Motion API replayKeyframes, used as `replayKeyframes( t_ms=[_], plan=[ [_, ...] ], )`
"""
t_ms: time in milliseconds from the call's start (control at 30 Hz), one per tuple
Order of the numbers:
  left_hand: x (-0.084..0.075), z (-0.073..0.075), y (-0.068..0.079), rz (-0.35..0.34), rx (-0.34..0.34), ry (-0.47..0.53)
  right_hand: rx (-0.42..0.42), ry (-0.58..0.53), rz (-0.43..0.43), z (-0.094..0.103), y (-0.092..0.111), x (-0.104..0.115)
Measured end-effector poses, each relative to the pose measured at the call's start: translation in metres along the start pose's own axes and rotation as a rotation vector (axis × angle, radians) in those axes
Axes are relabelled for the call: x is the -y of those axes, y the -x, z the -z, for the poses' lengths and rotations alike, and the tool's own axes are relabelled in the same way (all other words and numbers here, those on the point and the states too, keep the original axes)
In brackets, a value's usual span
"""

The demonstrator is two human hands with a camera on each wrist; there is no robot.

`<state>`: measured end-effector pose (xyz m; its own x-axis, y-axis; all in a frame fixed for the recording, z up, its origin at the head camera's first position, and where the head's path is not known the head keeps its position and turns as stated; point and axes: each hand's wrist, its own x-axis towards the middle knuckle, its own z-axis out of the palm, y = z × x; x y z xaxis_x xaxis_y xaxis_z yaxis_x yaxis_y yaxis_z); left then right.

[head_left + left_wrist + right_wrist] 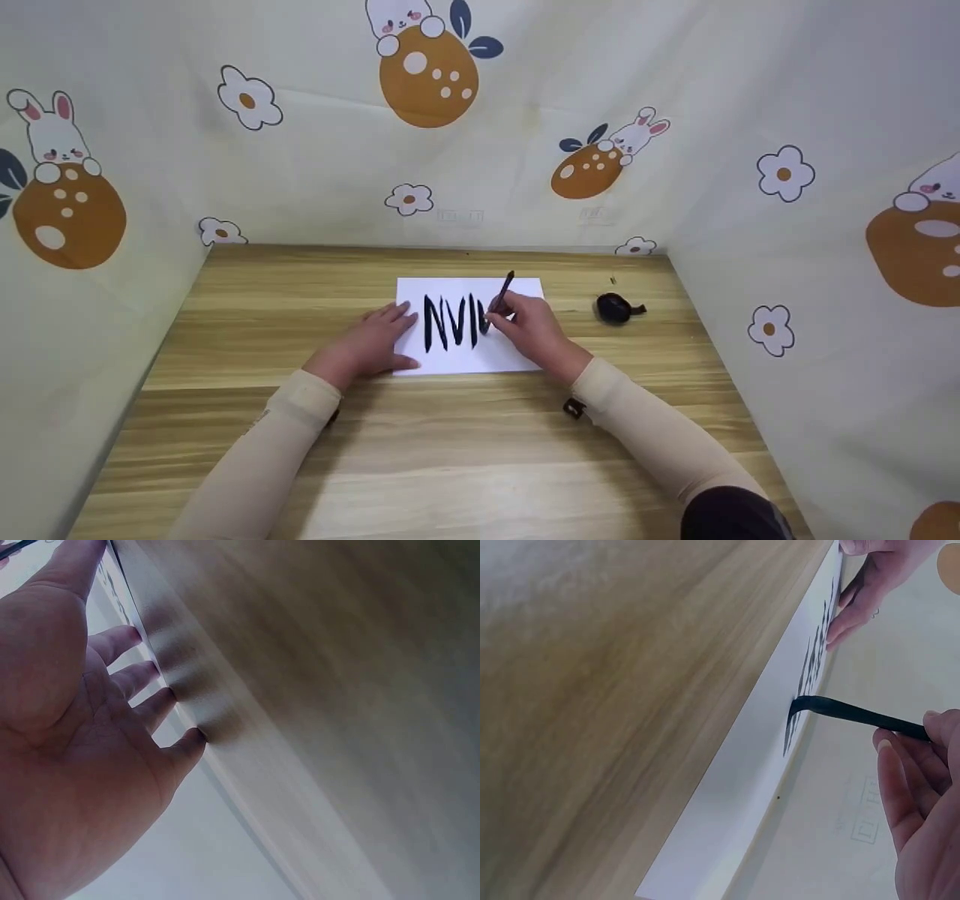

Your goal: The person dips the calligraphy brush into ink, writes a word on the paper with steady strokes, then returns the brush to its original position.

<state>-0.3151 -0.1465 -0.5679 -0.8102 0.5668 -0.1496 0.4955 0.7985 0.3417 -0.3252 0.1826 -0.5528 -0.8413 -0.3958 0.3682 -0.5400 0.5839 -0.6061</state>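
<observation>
A white sheet of paper (469, 362) lies on the wooden table, with bold black letter strokes (448, 322) across it. The right hand (534, 328) pinches a dark paintbrush (505, 289) between thumb and fingers. In the right wrist view, the bent black tip of the brush (847, 712) touches the paper (727, 746) at the newest stroke. The left hand (376, 341) rests with spread fingers on the paper's left edge. Its fingertips press along that edge in the left wrist view, where the palm (82, 720) shows.
A small round black dish (615, 308) with a short handle stands on the table (450, 450), right of the paper. Tiny dark specks lie behind it. Printed fabric walls (322, 172) enclose the table at the back and both sides.
</observation>
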Motion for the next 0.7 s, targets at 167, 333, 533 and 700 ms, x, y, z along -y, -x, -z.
replayKeyframes(
  t_ms=[167,333,533,700],
  plan=[
    [0.000,0.001,0.001,0.007,0.004,0.013,0.002,-0.006,-0.005,0.000,0.001,0.001],
    [0.001,0.001,0.001,0.000,-0.006,0.022,-0.015,-0.011,0.007,0.002,0.003,0.003],
    [0.003,-0.001,0.000,-0.002,-0.006,0.020,-0.098,-0.051,0.021,0.011,0.002,0.009],
    [0.002,-0.001,0.000,0.002,0.000,0.014,-0.146,-0.062,0.014,0.018,-0.004,0.012]
  ],
)
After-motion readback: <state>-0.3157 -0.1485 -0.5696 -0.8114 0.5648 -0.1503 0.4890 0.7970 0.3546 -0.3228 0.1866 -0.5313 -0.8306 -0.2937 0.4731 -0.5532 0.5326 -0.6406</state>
